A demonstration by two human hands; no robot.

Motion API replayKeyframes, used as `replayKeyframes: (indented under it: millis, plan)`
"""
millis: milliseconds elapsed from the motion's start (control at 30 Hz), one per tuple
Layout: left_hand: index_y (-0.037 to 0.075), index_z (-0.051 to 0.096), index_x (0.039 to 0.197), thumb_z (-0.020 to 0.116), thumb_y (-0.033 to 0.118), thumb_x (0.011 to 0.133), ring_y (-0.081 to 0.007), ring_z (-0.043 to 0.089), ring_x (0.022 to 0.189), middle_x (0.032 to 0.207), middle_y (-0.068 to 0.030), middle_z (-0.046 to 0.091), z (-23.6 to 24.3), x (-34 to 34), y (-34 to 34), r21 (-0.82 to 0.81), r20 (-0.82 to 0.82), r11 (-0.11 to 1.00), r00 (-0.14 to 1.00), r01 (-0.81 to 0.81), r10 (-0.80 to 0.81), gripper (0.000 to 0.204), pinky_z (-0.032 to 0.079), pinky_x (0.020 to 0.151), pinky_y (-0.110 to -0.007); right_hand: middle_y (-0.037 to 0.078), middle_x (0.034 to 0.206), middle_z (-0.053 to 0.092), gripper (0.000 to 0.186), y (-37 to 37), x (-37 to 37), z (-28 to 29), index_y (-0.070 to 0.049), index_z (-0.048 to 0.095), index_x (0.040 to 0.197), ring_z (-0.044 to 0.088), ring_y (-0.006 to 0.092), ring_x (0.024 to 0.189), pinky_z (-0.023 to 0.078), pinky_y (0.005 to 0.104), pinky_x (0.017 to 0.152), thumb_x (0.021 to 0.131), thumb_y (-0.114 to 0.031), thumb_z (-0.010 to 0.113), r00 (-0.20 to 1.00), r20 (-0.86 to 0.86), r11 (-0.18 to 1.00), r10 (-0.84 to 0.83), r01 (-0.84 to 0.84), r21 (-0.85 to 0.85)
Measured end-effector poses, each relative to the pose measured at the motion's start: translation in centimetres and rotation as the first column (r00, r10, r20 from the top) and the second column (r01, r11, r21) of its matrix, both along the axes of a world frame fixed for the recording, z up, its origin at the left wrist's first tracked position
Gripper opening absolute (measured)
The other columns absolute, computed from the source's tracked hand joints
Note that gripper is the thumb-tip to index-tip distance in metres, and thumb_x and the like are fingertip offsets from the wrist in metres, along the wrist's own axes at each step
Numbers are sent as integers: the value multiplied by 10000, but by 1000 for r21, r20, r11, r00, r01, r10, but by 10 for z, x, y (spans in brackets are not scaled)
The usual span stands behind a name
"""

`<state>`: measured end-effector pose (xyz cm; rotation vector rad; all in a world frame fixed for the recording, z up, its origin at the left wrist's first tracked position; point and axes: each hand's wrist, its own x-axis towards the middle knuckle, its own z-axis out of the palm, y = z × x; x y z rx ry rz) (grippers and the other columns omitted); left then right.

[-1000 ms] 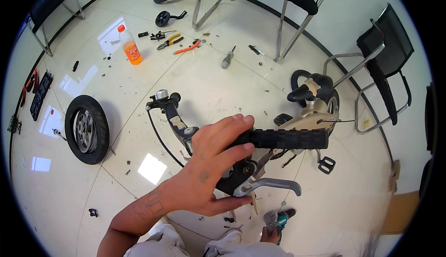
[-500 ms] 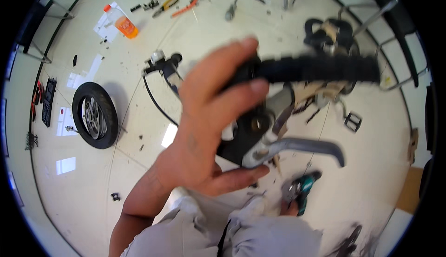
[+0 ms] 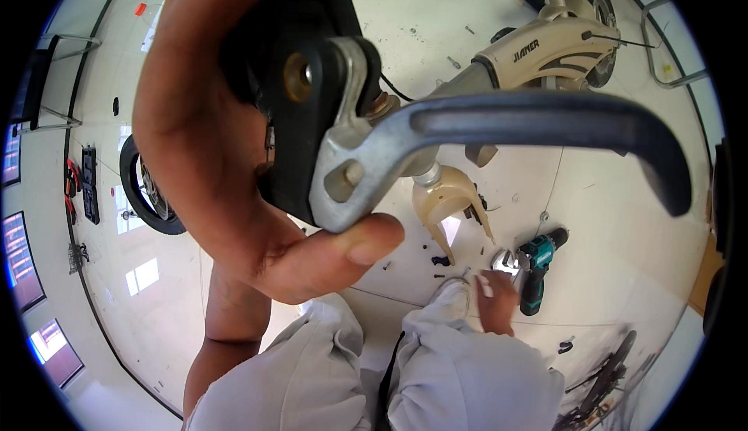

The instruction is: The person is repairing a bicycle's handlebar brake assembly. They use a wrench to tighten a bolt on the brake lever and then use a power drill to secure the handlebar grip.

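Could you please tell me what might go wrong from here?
The fork carries no wheel, so the bike frame might tip if the left hand lost the brake lever assembly. The right hand, close to the drill, could knock it. The small black part near the shoe might get kicked away.

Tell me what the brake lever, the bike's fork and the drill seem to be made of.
Brake lever: most likely metal, satin, judging by its silver-grey sheen. Fork: probably metal, painted, from its smooth, even beige coat, though that hides what lies beneath. Drill: apparently moulded plastic, given its teal and black casing; whether the grip is rubber, I can't tell.
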<state>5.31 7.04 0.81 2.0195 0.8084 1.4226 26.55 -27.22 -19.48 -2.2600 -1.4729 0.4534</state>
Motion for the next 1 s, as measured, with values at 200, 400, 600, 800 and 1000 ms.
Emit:
replayKeyframes:
  millis: [200, 400, 600, 800, 1000]
  plan:
    - [-13, 322, 1477, 752, 763, 661, -390, 449, 1363, 1515, -271, 363, -22, -3, 0, 147, 79, 986, 994, -81, 69, 1206, 417, 1116, -486, 104, 1070, 617, 270, 93, -84, -29, -72, 679, 1063, 633, 276, 942, 569, 373, 708, 796, -93, 646, 672, -161, 679, 722, -734, -15]
    - [-51, 320, 1467, 740, 749, 687, -395, 438, 1369, 1502, -278, 373, -27, -17, 6, 188, 44, 982, 999, 18, -27, 1193, 381, 1139, -473, 106, 1027, 585, 186, 95, -116, -54, -43, 636, 944, 604, 273, 938, 566, 375, 746, 762, -80, 629, 587, -143, 590, 797, -807, -22]
    - [-9, 301, 1489, 741, 618, 766, -429, 394, 1383, 1500, -327, 345, -25, -22, 12, 269, -59, 933, 971, 241, -234, 1052, 334, 1135, -488, 107, 964, 620, 227, 97, -113, -69, -56, 649, 978, 609, 294, 948, 564, 387, 771, 752, -55, 627, 531, -205, 505, 822, -847, -168]
    - [40, 292, 1504, 773, 326, 773, -455, 397, 1360, 1496, -295, 371, -3, -8, 6, 133, -43, 960, 970, 244, -241, 921, 269, 1115, -507, 95, 907, 703, 331, 178, -59, 81, -47, 623, 1173, 679, 251, 762, 550, 347, 722, 860, -82, 725, 464, -729, 736, 503, -672, 80]
    - [48, 208, 1525, 812, 179, 752, -412, 298, 1429, 1555, -226, 307, 2, -8, 1, 30, 2, 950, 951, 309, -310, 990, 224, 1123, -510, 124, 651, 701, 206, 228, -12, 285, 34, 704, 751, 695, 219, 555, 546, 273, 530, 618, -1, 857, 663, -303, 714, 684, -527, 460]
